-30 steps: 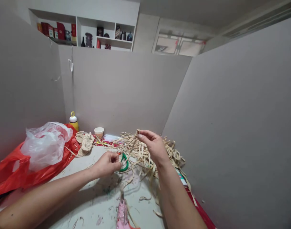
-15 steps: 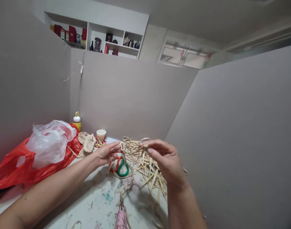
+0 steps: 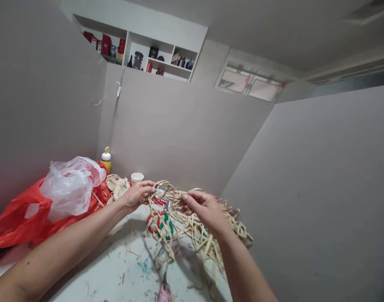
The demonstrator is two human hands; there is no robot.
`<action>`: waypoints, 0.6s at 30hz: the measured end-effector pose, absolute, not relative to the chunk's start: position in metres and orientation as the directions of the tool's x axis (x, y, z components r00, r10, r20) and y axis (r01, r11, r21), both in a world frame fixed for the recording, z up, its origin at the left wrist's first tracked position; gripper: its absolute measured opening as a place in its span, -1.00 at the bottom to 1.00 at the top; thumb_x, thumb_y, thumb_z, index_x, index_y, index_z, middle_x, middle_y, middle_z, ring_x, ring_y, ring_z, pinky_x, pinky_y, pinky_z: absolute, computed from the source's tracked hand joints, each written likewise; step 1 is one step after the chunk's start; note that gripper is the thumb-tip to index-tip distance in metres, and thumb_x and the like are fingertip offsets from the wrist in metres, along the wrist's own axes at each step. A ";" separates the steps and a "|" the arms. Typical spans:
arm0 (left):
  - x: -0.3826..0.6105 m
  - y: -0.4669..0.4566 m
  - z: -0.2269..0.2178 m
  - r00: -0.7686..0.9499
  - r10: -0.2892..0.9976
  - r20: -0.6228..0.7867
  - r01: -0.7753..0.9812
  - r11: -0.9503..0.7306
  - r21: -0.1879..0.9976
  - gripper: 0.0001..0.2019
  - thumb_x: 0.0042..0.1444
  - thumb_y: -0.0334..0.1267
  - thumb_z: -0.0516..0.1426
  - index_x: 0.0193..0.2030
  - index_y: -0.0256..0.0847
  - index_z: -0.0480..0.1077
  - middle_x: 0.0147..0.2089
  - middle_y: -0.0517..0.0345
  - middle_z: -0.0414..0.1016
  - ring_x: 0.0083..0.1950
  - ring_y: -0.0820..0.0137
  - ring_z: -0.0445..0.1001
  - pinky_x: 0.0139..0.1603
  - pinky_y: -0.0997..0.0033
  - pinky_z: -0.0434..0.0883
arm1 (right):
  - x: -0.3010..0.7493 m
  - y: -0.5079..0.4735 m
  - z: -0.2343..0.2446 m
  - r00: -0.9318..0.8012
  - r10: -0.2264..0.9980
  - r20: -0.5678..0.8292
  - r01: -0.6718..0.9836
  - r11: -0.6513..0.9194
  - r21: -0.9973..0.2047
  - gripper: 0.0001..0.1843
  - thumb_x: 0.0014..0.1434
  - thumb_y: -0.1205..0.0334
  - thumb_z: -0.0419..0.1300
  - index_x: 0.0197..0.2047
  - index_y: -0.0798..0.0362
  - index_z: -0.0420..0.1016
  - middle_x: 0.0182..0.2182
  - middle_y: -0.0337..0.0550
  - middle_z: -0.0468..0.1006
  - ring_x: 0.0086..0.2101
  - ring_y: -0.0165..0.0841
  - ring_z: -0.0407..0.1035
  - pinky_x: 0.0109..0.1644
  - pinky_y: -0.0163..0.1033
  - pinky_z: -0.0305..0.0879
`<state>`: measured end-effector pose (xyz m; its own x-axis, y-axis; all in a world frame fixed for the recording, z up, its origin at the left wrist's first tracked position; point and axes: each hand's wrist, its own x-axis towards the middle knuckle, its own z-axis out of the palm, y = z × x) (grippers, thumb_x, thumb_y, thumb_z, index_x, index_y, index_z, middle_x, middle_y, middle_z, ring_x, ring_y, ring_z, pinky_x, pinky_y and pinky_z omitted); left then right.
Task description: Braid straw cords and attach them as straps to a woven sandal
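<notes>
My left hand [image 3: 137, 193] and my right hand [image 3: 200, 208] are both raised over the table and pinched on pale straw strips [image 3: 158, 191] that arch in a loop between them. More strips hang down from the loop to a heap of straw [image 3: 210, 235] on the table. Scissors with one red and one green handle [image 3: 162, 222] lie under the hanging strips, between my hands. My left fingers close on the loop's left end, my right fingers on its right end.
A red plastic bag [image 3: 12, 222] with a clear bag [image 3: 70, 184] on top fills the left. Behind stand a yellow bottle [image 3: 106, 159], a paper cup [image 3: 137, 178] and woven straw pieces [image 3: 118, 186]. A pink tool [image 3: 164, 293] lies at the front. Grey partition walls enclose the stained table [image 3: 129, 272].
My left hand left the scissors and rose to grip the straw. Both hands lifted the strips into a loop. The camera tilted upward.
</notes>
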<state>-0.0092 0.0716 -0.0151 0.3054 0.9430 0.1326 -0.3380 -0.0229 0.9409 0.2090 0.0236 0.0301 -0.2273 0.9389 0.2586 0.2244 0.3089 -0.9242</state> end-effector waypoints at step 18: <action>0.011 0.042 -0.028 0.186 0.803 0.567 0.265 -0.596 0.758 -0.73 0.16 -0.20 0.13 -0.04 -0.20 0.52 0.00 -0.05 0.53 -0.04 0.25 0.47 -0.13 0.35 0.39 | 0.204 0.023 -0.055 -0.101 0.978 0.185 -0.211 0.161 -0.964 -0.73 -0.01 0.03 0.40 -0.36 0.06 0.55 -0.44 -0.24 0.53 -0.51 -0.47 0.36 -0.52 -0.42 0.30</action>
<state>0.0108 0.0419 -0.0275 0.1859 0.8027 0.5666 0.2647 -0.5963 0.7579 0.2041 0.0235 -0.0553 -0.1007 0.9776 0.1850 -0.2107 0.1608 -0.9642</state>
